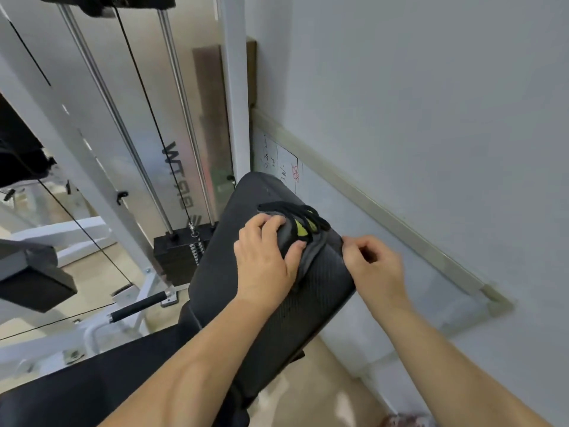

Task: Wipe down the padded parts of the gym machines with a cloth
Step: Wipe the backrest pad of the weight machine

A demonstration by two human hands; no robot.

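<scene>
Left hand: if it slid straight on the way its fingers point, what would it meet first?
The left hand would first push the grey cloth it grips, bunched just ahead of it. Beyond that lies bare black pad to its far end, then probably the whiteboard at the wall; depth there is unclear.

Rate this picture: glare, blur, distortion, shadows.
Head view: the wide-angle lens slants and slightly bends straight lines such as the wall trim. Soft glare streaks the clear shield. Light is even, shadows faint. The left hand, right hand and cloth are fairly sharp. The bottom edge is smeared.
</scene>
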